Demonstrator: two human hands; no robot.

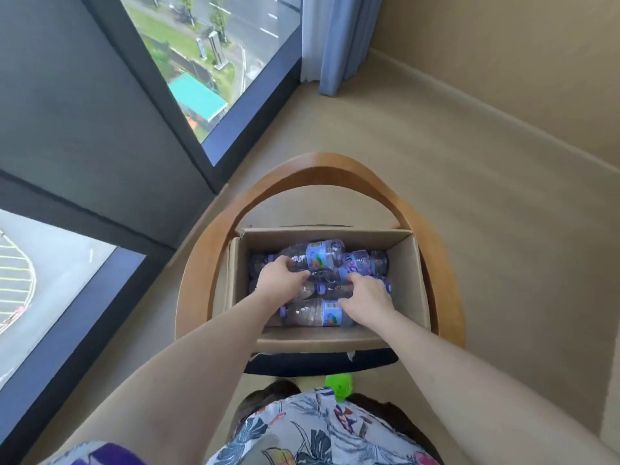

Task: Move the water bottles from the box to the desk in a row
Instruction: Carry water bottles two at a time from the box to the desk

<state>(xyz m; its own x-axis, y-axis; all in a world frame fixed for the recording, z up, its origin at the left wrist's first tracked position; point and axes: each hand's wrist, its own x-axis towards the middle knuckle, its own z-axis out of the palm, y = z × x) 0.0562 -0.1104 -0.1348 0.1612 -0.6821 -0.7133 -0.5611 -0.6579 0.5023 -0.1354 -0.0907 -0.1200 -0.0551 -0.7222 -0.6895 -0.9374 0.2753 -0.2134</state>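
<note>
An open cardboard box [414, 280] stands on the seat of a wooden chair, and several clear water bottles with blue labels lie on their sides inside it. My left hand [280, 280] reaches in on the left, its fingers curled over the top bottle [318, 255] at the back. My right hand [365, 298] reaches in on the right, its fingers curled around a bottle [330, 275] in the middle of the pile. Another bottle [312, 313] lies along the near wall, partly under my right wrist. No desk shows in this view.
The chair's curved wooden backrest [322, 166] arcs around the box. Floor-to-ceiling windows [208, 62] run along the left, a blue curtain [339, 41] hangs in the corner, and beige carpet [486, 196] stretches right to the wall. A green object [339, 387] is near my body.
</note>
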